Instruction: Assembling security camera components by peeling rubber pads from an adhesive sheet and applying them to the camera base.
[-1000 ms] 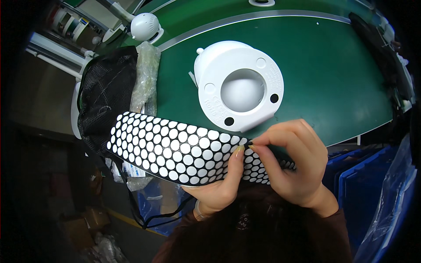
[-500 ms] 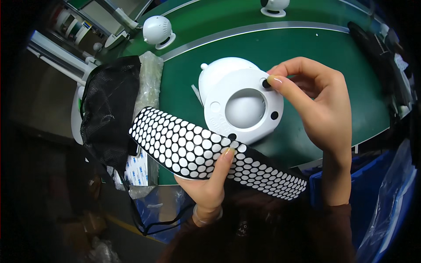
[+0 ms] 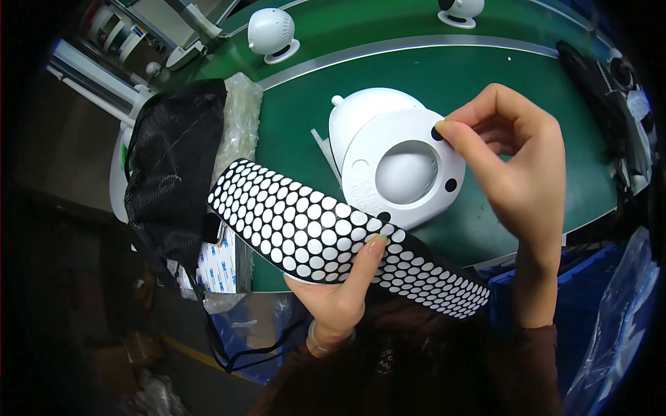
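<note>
On the green bench lies a white rounded device (image 3: 357,107), its ring-shaped base (image 3: 409,128) tilted toward me. Three black round pads show on the ring: one at the upper right (image 3: 437,132), one at the right (image 3: 451,185), one at the bottom (image 3: 383,217). A round recess (image 3: 359,169) at the left holds no pad. My right hand (image 3: 520,159) pinches at the upper-right pad, thumb and index finger at its edge. My left hand (image 3: 340,301) grips a long sheet of white-faced round stickers (image 3: 312,229), thumb on top, fingers underneath; the sheet overlaps the ring's lower edge.
A black mesh bag (image 3: 177,145) lies at the left beside a bubble-wrap bundle (image 3: 241,111). Two more white devices stand at the back, one left (image 3: 270,33) and one right (image 3: 461,8). Dark cables (image 3: 590,87) lie right; a blue bin (image 3: 579,284) stands lower right.
The whole view has shifted slightly, so the bench things appear further right. My right thumb and finger remain at the upper-right pad, and my left hand still grips the sticker sheet.
</note>
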The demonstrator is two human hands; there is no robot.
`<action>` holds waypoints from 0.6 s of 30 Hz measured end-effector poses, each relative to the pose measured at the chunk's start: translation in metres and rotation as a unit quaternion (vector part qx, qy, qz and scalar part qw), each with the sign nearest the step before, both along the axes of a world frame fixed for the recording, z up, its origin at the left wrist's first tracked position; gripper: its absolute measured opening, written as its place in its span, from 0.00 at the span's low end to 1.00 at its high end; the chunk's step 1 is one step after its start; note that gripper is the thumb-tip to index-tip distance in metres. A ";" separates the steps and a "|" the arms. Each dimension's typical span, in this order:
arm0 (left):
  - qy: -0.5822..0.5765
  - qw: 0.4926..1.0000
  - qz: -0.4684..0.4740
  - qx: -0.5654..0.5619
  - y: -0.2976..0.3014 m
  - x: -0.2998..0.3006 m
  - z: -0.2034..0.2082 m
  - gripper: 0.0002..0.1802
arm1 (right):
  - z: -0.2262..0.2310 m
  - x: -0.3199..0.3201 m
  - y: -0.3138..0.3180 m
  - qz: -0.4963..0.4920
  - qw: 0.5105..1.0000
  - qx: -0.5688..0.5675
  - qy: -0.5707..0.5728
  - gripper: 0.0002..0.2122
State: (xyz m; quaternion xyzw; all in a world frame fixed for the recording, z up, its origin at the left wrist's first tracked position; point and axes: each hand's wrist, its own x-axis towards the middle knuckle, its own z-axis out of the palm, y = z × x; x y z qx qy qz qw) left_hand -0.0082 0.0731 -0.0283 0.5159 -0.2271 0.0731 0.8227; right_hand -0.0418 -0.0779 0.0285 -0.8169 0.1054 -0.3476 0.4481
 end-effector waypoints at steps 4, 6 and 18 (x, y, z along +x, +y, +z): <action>0.026 0.999 -0.033 0.033 0.010 0.002 -0.001 0.22 | 0.002 0.002 -0.011 0.061 0.989 0.130 0.037 0.10; 0.102 0.994 -0.037 -0.023 0.014 -0.001 0.002 0.28 | -0.003 0.002 -0.006 -0.016 0.988 0.051 -0.144 0.13; 0.075 0.988 -0.114 0.072 0.028 -0.005 -0.019 0.20 | -0.027 -0.039 0.036 0.195 0.979 -0.002 0.053 0.09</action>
